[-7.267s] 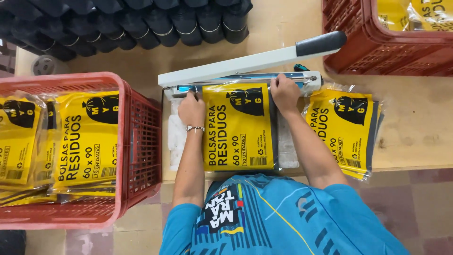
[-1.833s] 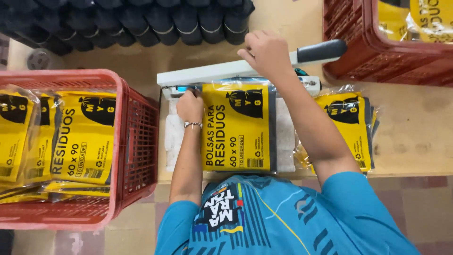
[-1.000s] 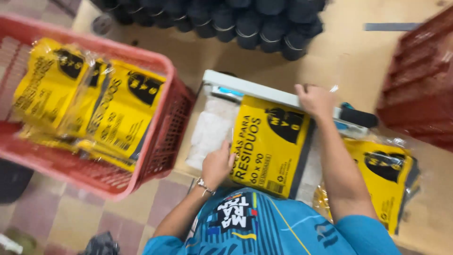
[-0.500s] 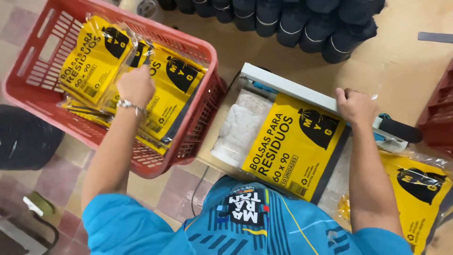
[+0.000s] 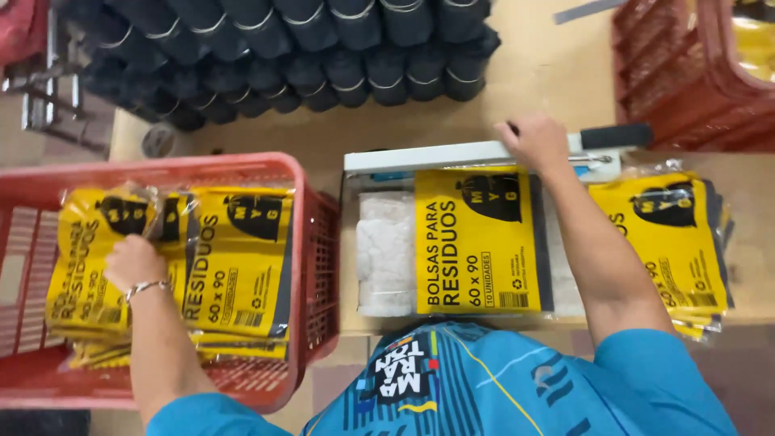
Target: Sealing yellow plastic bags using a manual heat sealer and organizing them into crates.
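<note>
I see the left hand (image 5: 133, 262) flat, fingers loosely spread, on yellow plastic bag packs (image 5: 234, 266) in the red plastic crate (image 5: 311, 234); the right hand (image 5: 537, 141), fingers curled, presses the white heat-sealer bar (image 5: 428, 156).

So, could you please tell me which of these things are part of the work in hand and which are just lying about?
In use:
left hand on yellow packets in the red crate
right hand on the sealer bar
yellow packet under that bar

Lying about:
black rolls
far red crate
packet stack at the right
</note>
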